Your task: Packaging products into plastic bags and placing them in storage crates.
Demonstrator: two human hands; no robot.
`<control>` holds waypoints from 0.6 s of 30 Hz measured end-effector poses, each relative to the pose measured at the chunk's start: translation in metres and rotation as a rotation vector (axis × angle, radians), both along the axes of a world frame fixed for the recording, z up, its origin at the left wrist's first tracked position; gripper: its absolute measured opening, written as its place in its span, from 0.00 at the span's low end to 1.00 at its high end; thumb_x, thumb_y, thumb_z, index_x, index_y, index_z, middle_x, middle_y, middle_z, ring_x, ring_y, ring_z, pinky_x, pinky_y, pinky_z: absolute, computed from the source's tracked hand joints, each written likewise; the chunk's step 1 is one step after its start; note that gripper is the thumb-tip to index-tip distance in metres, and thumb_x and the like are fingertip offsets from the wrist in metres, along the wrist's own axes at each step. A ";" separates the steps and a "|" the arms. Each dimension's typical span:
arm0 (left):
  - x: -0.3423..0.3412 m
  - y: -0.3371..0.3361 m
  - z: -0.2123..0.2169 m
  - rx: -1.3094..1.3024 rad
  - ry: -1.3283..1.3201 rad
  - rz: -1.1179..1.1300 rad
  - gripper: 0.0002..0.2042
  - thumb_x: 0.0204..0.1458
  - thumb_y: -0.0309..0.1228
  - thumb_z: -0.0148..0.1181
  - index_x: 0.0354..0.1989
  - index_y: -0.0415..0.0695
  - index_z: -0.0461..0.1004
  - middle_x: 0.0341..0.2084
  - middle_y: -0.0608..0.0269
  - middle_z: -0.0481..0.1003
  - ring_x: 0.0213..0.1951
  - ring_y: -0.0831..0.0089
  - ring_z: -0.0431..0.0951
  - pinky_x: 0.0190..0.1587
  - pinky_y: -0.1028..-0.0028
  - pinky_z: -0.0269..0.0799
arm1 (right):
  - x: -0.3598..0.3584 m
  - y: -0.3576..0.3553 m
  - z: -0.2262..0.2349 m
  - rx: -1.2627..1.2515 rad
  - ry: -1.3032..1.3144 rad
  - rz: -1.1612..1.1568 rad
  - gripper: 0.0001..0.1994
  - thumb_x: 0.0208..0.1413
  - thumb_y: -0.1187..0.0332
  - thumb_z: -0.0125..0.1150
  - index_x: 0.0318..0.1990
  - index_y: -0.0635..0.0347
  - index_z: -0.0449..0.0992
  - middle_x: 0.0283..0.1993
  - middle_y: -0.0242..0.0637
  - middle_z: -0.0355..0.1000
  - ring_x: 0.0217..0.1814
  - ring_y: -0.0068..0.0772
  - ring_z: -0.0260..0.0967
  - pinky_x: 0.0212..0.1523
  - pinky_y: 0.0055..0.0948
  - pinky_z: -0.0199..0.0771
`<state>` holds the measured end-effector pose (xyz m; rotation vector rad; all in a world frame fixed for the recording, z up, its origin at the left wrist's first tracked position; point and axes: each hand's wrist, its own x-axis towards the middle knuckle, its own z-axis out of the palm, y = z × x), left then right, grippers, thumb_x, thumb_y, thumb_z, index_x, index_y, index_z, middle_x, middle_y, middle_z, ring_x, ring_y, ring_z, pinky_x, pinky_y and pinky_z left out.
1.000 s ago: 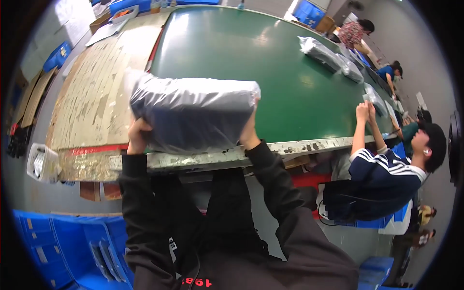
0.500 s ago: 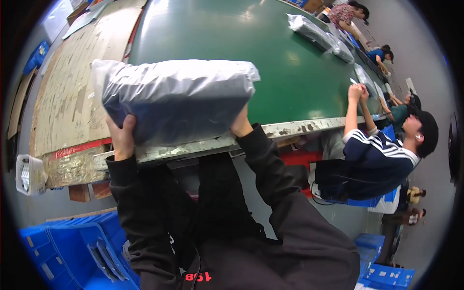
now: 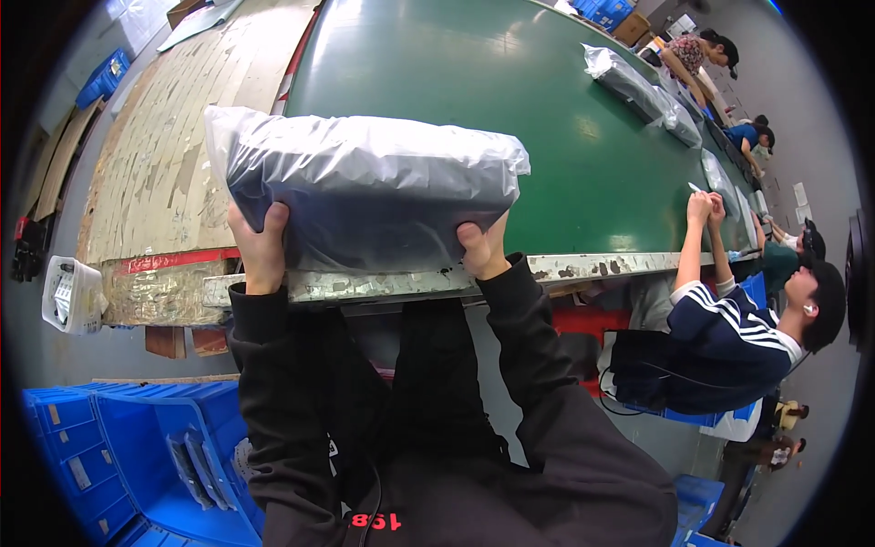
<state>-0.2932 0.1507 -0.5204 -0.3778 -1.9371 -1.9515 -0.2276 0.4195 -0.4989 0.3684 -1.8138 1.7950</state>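
The left hand (image 3: 261,248) and right hand (image 3: 485,248) grip a plastic-wrapped package (image 3: 374,196) near opposite ends; beyond it lies a green surface (image 3: 456,77).

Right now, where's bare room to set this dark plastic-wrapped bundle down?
The glossy green worktop is bare between that bundle and the grey bagged packages; so is the middle of the scuffed pale board at left. Crowded: worktop's right edge, by those packages.

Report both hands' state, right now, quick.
Left hand: closed on the left end of the plastic-wrapped package, thumb in front.
Right hand: closed on its right end, thumb in front.
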 end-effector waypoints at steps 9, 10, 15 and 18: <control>-0.001 0.008 0.001 -0.055 0.196 0.149 0.38 0.51 0.58 0.59 0.53 0.30 0.67 0.48 0.54 0.71 0.51 0.66 0.70 0.56 0.66 0.62 | -0.005 0.012 -0.020 0.139 0.148 -0.095 0.36 0.52 0.39 0.61 0.49 0.70 0.68 0.38 0.37 0.71 0.38 0.28 0.69 0.40 0.29 0.71; -0.002 0.007 -0.004 -0.057 0.195 0.154 0.38 0.51 0.58 0.59 0.53 0.30 0.67 0.48 0.54 0.71 0.51 0.66 0.70 0.56 0.66 0.62 | -0.005 0.015 -0.023 0.162 0.193 -0.127 0.34 0.53 0.39 0.60 0.47 0.68 0.69 0.37 0.37 0.71 0.36 0.28 0.69 0.38 0.29 0.71; -0.035 -0.019 -0.095 -0.077 0.469 0.226 0.37 0.53 0.57 0.54 0.58 0.33 0.65 0.55 0.49 0.69 0.57 0.59 0.69 0.61 0.62 0.59 | -0.007 0.063 -0.078 0.899 0.515 -0.202 0.35 0.52 0.38 0.59 0.51 0.65 0.70 0.40 0.36 0.73 0.37 0.33 0.71 0.40 0.28 0.73; -0.034 -0.058 -0.134 -0.389 0.644 0.425 0.37 0.54 0.58 0.51 0.61 0.35 0.63 0.57 0.49 0.69 0.59 0.58 0.68 0.63 0.61 0.58 | 0.002 0.040 -0.067 0.731 0.326 -0.205 0.28 0.58 0.44 0.53 0.52 0.61 0.73 0.42 0.37 0.75 0.39 0.36 0.73 0.44 0.27 0.75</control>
